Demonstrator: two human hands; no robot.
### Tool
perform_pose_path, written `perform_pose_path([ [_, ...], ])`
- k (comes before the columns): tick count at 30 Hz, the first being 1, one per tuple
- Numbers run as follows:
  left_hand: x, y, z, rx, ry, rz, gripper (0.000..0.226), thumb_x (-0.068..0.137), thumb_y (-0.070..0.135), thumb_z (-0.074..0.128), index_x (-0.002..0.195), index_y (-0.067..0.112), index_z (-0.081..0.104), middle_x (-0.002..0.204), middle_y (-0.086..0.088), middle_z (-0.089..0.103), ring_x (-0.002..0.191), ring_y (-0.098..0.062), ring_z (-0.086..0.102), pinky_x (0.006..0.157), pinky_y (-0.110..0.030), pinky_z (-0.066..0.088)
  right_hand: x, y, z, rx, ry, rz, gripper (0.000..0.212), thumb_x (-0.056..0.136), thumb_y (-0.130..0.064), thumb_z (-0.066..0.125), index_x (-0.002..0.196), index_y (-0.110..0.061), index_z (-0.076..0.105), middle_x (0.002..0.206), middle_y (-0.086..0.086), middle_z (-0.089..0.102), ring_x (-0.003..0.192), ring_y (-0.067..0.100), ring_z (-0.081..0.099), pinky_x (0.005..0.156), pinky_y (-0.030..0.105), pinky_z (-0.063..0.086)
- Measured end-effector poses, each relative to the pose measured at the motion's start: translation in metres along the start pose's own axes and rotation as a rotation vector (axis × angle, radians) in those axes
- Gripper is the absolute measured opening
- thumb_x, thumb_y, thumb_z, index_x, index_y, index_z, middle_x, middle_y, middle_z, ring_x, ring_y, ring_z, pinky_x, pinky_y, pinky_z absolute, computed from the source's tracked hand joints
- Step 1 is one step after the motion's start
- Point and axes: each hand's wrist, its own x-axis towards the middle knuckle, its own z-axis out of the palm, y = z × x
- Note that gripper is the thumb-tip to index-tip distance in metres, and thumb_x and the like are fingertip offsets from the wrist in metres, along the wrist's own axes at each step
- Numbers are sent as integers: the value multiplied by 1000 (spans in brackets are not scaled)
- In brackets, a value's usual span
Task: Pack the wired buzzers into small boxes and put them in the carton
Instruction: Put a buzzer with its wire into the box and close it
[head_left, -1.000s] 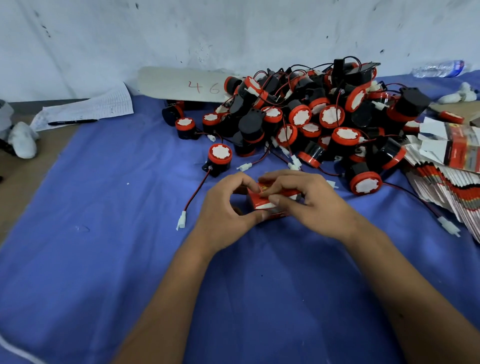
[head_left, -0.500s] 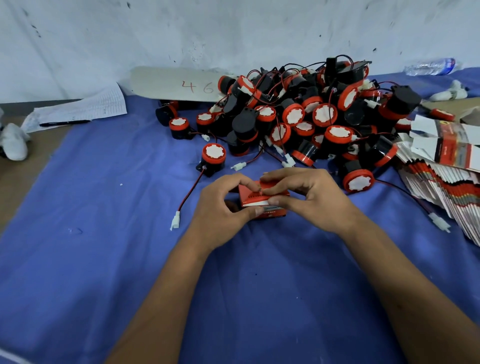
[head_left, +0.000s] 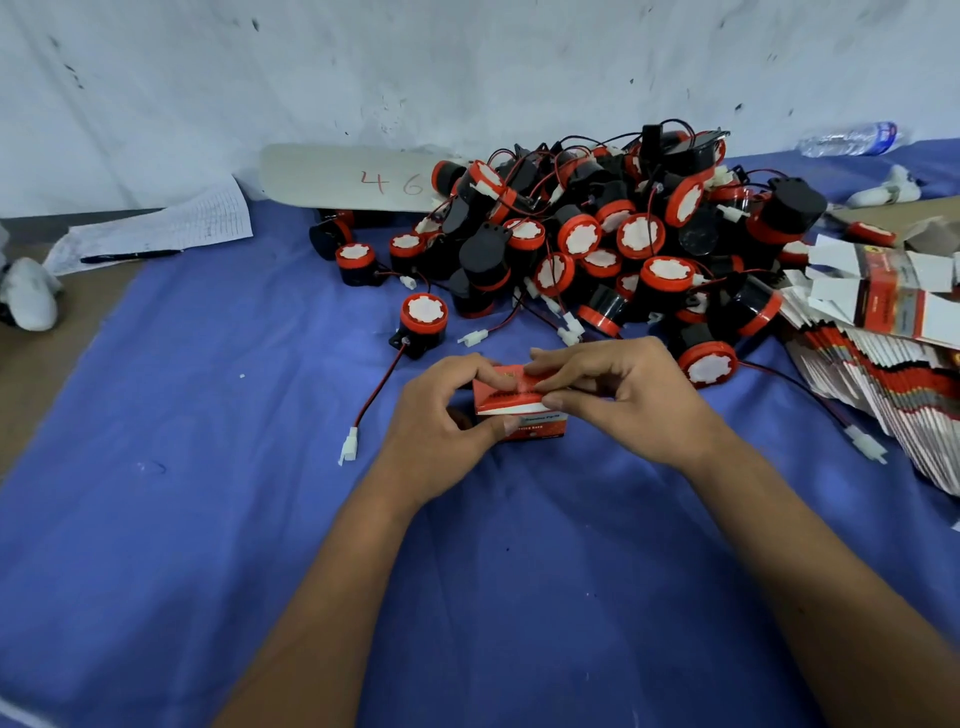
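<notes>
A blue cloth covers the surface, with bare brown tabletop showing at its left edge. At the far middle a heap of black-and-red wired buzzers lies beside a pale board marked 46, with one buzzer apart on the near-left side. Flattened small boxes fan out at right; a printed sheet with a pen lies far left, a plastic bottle far right.
</notes>
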Motion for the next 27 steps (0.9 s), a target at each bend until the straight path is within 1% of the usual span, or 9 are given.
perform_pose_path([
  [5,0,5,0,29,-17,28,35,83,11,87,112,18,68,114,4,69,108,-18,69,75,-43,62,-4,2,10,-42,77,-72,10,85,1,78,94,-4,80,107,1,77,118,4,66,99,30,56],
  [9,0,7,1,59,3,59,40,80,18,90,111,21,65,108,12,67,103,-12,68,75,-35,61,-5,1,18,6,94,-44,9,85,1,78,93,-3,80,105,1,77,119,5,66,101,31,55],
  [11,0,6,1,79,26,59,36,81,19,89,107,20,65,105,11,68,101,-12,68,77,-33,59,-5,2,15,50,47,-27,10,89,0,75,97,-3,80,110,1,76,123,4,63,104,30,53],
  [14,1,5,-1,68,17,53,34,81,18,89,106,18,65,105,12,68,102,-9,68,77,-26,58,-7,5,0,156,-104,18,22,101,-4,60,116,-4,76,129,-1,71,138,4,50,111,23,44],
  [16,1,4,-2,68,11,41,35,82,18,89,107,18,65,106,11,68,103,-11,68,78,-31,60,-12,8,-5,130,-174,25,28,104,-6,55,127,-8,71,140,-4,64,147,4,39,118,25,36],
  [19,0,5,-1,101,11,50,32,83,20,88,107,18,66,106,10,68,102,-12,67,82,-38,58,-19,13,-2,57,-187,9,35,102,-2,58,134,-12,66,147,-6,58,151,7,30,124,35,30],
  [22,0,9,1,87,20,48,18,90,29,77,102,20,67,102,10,69,102,-15,66,86,-39,56,-22,15,2,-7,-177,-46,38,98,1,62,134,-12,66,147,-5,58,153,13,29,124,39,31],
  [24,0,11,2,51,38,13,7,94,27,68,98,21,68,98,9,69,99,-15,65,84,-39,56,-22,15,4,-38,-145,-83,38,94,1,69,130,-12,69,143,-4,61,152,16,32,123,41,34],
  [27,2,12,3,-2,47,-47,3,95,15,68,95,18,67,93,8,68,95,-15,65,83,-37,56,-13,5,8,-142,-54,-145,28,88,-15,80,116,-14,78,131,-4,70,145,18,45,118,38,41],
])
